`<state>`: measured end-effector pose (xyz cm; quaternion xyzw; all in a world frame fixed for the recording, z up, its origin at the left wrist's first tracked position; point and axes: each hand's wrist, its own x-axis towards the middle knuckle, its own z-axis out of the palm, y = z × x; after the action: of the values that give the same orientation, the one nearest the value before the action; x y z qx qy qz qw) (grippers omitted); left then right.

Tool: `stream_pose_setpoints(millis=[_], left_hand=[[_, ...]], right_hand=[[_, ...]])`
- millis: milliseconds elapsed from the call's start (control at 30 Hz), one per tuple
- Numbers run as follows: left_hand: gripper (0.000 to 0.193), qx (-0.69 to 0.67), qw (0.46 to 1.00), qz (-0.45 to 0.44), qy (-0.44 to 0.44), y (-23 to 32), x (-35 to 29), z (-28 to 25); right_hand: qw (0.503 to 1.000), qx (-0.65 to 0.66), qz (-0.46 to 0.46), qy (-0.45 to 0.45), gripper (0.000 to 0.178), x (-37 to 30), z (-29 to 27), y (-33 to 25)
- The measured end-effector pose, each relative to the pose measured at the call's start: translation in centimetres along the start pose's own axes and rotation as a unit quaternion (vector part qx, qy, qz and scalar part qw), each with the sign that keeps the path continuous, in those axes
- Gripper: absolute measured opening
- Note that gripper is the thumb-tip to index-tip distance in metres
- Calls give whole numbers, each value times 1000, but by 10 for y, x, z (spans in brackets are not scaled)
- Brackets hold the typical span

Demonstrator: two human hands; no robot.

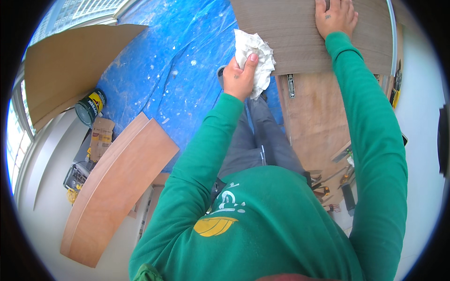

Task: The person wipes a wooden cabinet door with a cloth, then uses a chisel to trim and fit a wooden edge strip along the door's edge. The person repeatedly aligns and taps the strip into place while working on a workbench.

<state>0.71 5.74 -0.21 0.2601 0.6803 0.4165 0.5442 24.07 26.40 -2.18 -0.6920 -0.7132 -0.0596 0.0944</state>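
My left hand (239, 78) is closed around a crumpled white rag (258, 54), with the thumb pressed on its front. The rag's right edge reaches the near left corner of a brown wood-grain panel (281, 35); whether it touches the panel I cannot tell. Farther right, my right hand (335, 21) lies on the panel, fingers stretched toward the far side, and the picture's upper edge crops some fingertips. Below the panel's near edge, a metal hinge (291, 86) shows against a plywood surface (311, 112).
Blue plastic sheeting (154, 65), spotted white, covers the floor ahead. At left are a brown board (70, 65), a dark paint bucket (90, 107), a cardboard box (101, 138) and a long plywood piece (122, 182). Several hand tools (323, 191) lie at lower right.
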Motion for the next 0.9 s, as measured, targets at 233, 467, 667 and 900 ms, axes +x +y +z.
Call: stream_pose_setpoints(millis=[233,467,667,900], left_hand=[[42,-99,994,31,-23,-16,-22,1],[39,-18,999,-24,44,-1,-8,6],[36,-26,998,-14,54,-1,-2,6],[32,-54,994,-75,-54,-15,-41,-14]], right_hand=[[1000,4,12,-8,61,1,2,-2],[1000,-15,5,-8,61,-1,4,2],[1000,-7,-2,-6,61,1,-1,-1],[1000,-12,-15,15,60,2,9,4]])
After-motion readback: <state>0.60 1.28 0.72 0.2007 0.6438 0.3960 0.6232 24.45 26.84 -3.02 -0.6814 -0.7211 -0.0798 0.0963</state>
